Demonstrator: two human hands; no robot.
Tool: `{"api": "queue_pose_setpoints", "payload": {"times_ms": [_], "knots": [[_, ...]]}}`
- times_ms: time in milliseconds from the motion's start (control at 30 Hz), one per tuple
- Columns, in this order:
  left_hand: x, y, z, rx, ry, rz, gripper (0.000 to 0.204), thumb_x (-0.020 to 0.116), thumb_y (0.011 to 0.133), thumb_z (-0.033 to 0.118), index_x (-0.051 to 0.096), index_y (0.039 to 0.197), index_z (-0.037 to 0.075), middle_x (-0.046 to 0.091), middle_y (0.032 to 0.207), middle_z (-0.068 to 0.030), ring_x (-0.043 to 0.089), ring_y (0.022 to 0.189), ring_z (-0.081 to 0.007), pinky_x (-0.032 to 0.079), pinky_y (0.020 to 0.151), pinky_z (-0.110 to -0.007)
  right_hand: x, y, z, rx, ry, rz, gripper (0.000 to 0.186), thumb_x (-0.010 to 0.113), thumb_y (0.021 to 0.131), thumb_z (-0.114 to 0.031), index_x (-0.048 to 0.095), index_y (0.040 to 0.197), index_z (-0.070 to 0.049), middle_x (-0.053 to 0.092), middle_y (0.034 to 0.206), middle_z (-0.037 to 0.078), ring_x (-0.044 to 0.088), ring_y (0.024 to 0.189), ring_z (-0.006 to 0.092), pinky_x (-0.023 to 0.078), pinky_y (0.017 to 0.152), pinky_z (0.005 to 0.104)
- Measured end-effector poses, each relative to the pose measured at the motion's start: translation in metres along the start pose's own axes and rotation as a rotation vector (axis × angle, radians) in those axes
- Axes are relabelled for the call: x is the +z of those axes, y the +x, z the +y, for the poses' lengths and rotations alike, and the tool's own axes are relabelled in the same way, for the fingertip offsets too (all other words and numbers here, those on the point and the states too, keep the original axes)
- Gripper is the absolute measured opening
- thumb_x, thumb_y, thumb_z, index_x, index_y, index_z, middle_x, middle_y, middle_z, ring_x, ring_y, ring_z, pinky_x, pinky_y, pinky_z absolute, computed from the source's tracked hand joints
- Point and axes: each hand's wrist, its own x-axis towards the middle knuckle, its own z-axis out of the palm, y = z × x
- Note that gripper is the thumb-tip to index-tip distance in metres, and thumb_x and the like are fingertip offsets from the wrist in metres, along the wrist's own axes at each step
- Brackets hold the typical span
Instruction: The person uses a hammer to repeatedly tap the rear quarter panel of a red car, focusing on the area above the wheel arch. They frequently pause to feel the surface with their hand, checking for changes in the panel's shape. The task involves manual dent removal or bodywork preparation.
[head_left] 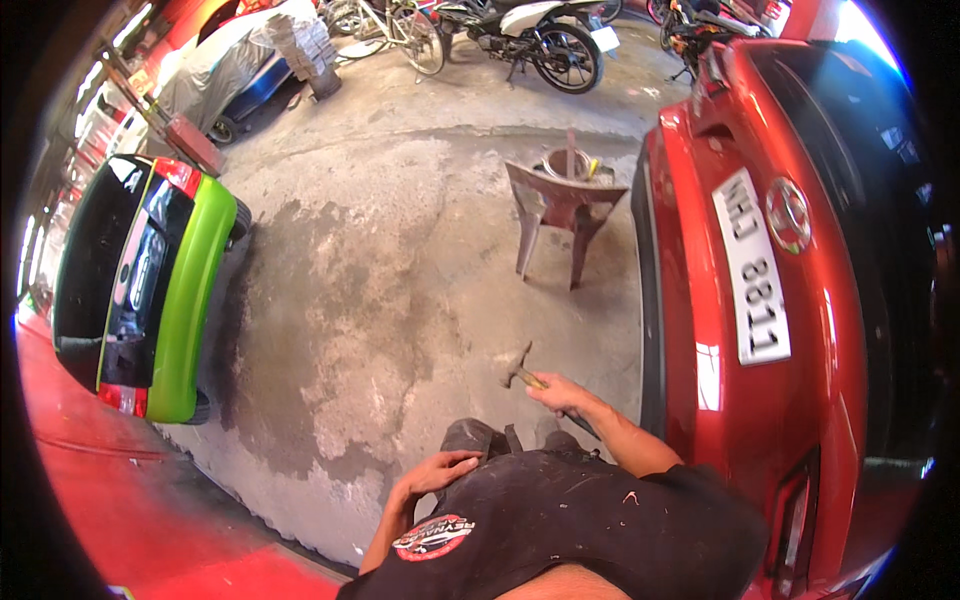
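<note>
My right hand is closed around the handle of a hammer. The hammer's dark metal head points away from me, over the concrete floor, and touches nothing that I can see. Yellow shows on the handle beside my fingers, and a dark length of it runs out behind my hand. Lower and to the left, my left hand lies against my dark trousers at the thigh. Its fingers are stretched out and nothing shows in them. Close by my right arm is the rear of a red car.
Ahead stands a brown plastic chair with a round container on it. A green car is at the left. Motorcycles, a bicycle and a covered vehicle line the far side of the concrete floor.
</note>
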Motion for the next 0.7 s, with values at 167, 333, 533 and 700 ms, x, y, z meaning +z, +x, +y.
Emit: {"api": "queue_pose_setpoints", "payload": {"times_ms": [167,333,533,700], "knots": [[-0.137,0.064,0.053,-0.030,-0.093,0.282,0.061,0.062,0.101,0.043,0.052,0.146,0.003,0.072,0.111,-0.0113,0.062,0.101,-0.0140,0.048,0.092,-0.029,-0.058,0.109,-0.181,-0.282,-0.048,0.092,0.024,0.059,0.099,-0.031,0.057,0.108,-0.009,0.045,0.065,-0.003,0.042,0.046,0.0088,0.036,0.040,0.0288],[-0.332,0.171,0.127,0.068,0.036,0.373,0.067,0.063,0.098,0.046,0.050,0.146,0.002,0.073,0.114,-0.0171,0.069,0.102,-0.0237,0.050,0.092,-0.035,-0.097,0.209,-0.307,-0.216,0.098,0.186,0.052,0.059,0.102,-0.029,0.045,0.150,-0.015,0.041,0.065,-0.005,0.040,0.046,0.0060,0.034,0.039,0.0259],[-0.585,0.270,0.332,0.185,1.236,0.296,0.070,0.065,0.094,0.046,0.048,0.147,0.004,0.068,0.123,-0.0233,0.068,0.112,-0.0332,0.052,0.097,-0.040,-0.154,0.309,-0.401,-0.098,0.386,0.214,0.053,0.061,0.101,-0.034,0.046,0.148,-0.015,0.045,0.069,-0.004,0.039,0.047,0.0062,0.034,0.039,0.0253],[-0.770,0.414,0.426,0.497,0.510,0.405,0.052,0.062,0.100,0.027,0.050,0.143,0.000,0.070,0.124,-0.0166,0.066,0.115,-0.0233,0.051,0.096,-0.035,-0.229,0.489,-0.450,-0.095,0.566,0.193,0.045,0.059,0.100,-0.036,0.053,0.138,-0.014,0.046,0.070,-0.001,0.043,0.048,0.0085,0.036,0.040,0.0278]]}}
